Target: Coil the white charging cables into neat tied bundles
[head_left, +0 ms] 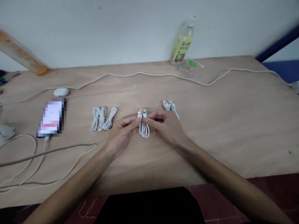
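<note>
Hands meeting mid-table — left hand and right hand both pinched on one coiled cable, plugs up between the fingertips, loops hanging below. Three bundled cables just left of that, another bundle touching the right knuckles or close to it — hard to tell. Phone far left, plugged in. Bottle at the back by the wall, long cord snaking across.
</note>
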